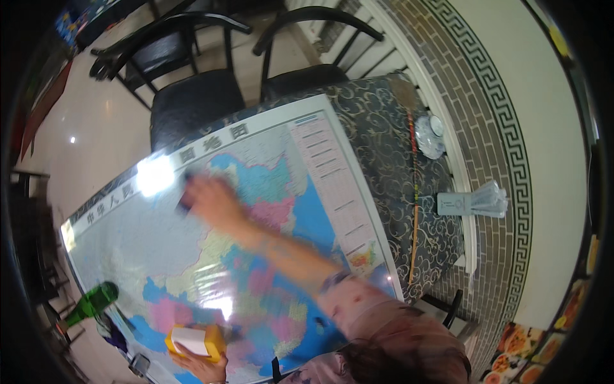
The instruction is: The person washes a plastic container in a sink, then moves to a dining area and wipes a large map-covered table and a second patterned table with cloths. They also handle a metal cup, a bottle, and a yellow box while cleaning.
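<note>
A large laminated wall map (129, 235) with a white border lies over the table in front of me. My right hand (213, 199), blurred, is stretched across its upper part. A dark reddish cloth or pad (184, 204) is in that hand and against the map; its exact kind is too blurred to tell. At the map's near edge my left hand (204, 367) holds a yellow box with a white top (196, 338), probably a tissue box. Glare hides some patches of the map.
At left are a green glass bottle (93, 302), a dark purple cloth (110, 331) and a drinking glass (139, 365). On the patterned tablecloth (383, 158) lie a fly swatter (413, 168), white-and-blue dishware (429, 137) and a box with clear-wrapped items (453, 204). Black chairs (196, 96) stand beyond.
</note>
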The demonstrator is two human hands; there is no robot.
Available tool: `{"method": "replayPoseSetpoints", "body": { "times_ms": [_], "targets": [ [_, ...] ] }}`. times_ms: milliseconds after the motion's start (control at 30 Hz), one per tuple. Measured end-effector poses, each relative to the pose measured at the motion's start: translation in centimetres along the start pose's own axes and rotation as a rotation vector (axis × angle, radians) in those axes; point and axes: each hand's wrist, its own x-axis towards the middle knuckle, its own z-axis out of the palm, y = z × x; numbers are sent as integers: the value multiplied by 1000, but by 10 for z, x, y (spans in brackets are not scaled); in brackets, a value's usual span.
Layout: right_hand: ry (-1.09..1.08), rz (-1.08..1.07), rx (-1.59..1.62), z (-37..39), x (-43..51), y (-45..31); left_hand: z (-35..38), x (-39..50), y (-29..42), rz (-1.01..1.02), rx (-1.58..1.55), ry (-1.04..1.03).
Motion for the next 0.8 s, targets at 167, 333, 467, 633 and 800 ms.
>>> {"method": "replayPoseSetpoints", "body": {
  "times_ms": [167, 333, 467, 633, 800],
  "targets": [
    [-1, -113, 532, -12, -90, -101, -5, 1, 1, -10, 59, -102],
    [-279, 439, 384, -116, -173, 99, 8, -11, -7, -73, 72, 29],
    [107, 819, -220, -140, -236, 281, 8, -7, -8, -68, -56, -7],
    [176, 708, -242, -146, -210, 444, 10, -7, -12, 51, 74, -16],
    [249, 738, -310, -131, -186, 555, -5, -7, -4, 37, 18, -55]
  ]
}}
